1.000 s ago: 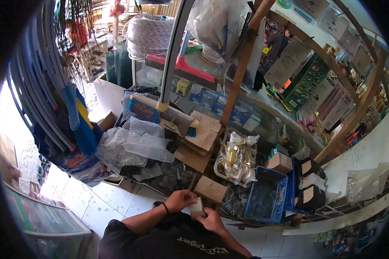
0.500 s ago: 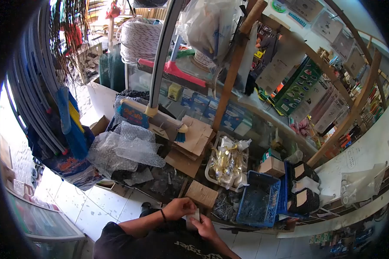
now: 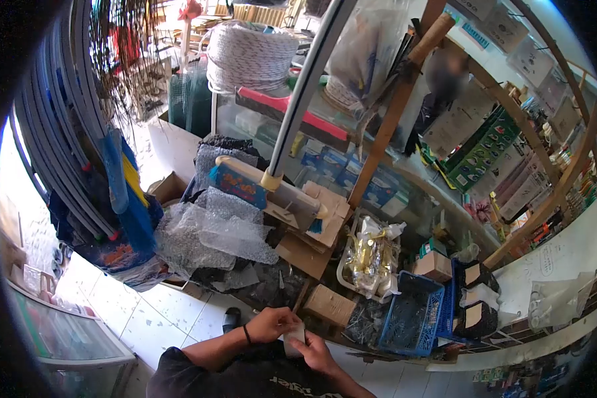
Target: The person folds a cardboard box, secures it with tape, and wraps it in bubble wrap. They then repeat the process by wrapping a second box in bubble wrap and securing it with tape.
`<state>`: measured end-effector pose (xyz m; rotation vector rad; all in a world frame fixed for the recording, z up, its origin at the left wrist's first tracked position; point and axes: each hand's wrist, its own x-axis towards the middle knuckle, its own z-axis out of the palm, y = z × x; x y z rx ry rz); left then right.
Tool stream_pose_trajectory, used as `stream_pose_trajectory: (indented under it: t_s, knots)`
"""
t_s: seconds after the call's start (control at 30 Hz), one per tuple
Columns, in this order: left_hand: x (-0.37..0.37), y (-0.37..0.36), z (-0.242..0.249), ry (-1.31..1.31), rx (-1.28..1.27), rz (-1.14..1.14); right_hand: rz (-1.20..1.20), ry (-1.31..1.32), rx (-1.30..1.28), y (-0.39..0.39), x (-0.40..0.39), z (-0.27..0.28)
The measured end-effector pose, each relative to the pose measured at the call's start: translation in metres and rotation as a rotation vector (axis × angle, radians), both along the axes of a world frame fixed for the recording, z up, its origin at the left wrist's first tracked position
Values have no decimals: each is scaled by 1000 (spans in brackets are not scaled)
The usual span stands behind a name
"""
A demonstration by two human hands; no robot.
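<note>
Close to my chest, both hands meet at a small pale slip (image 3: 293,341) that looks like paper; its exact kind is too small to make out. My left hand (image 3: 272,324), with a dark band at the wrist, is closed in a pinch at the slip's upper edge. My right hand (image 3: 317,353) grips its right side, the thumb lying over its face. Just beyond the hands is a brown cardboard-like block (image 3: 330,305).
Ahead stand a white tray (image 3: 342,273) of wrapped brass-coloured fittings and a blue plastic basket (image 3: 397,325). Bubble wrap (image 3: 235,232) lies to the left, near upright brooms (image 3: 63,132). A squeegee (image 3: 292,113) and a rope coil (image 3: 252,56) are farther back. Another person stands behind the counter.
The view has shifted, so the surroundings appear farther right and lower. Both hands stay on the pale slip, of which more shows now. The person behind the counter appears more upright.
</note>
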<state>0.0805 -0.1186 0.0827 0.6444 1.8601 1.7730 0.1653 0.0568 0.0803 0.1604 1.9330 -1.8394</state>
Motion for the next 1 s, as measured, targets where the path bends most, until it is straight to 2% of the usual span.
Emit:
stream_pose_trajectory:
  t_s: [0.1, 0.17, 0.27, 0.37, 0.47, 0.57, 0.67, 0.83, 0.93, 1.0]
  knots:
    - [7, -14, 1, -8, -48, 49, 114, -42, -17, -5, 2, 1]
    - [5, -22, 3, 89, -55, 79, 92, -64, -59, -13, -1, 6]
    - [9, -28, -1, 76, 21, 138, 91, -27, -88, -22, 9, -6]
    - [8, -35, -8, -23, -71, 204, 166, -29, -27, -27, 7, 12]
    - [11, -36, -22, -126, 50, 220, 237, -42, 60, -27, 12, 19]
    - [12, -38, -11, -39, 19, 199, 252, -42, 71, -29, 15, 23]
    - [14, -40, 2, -106, 1, 185, 278, -52, 75, -29, 17, 34]
    - [11, -53, -5, -145, 124, 79, 294, -36, 13, -37, 15, 44]
    - [8, -67, 1, -155, 168, -13, 339, -27, 74, -40, 19, 30]
    - [3, -77, 16, -122, 165, -78, 364, 99, 48, -37, 19, 21]
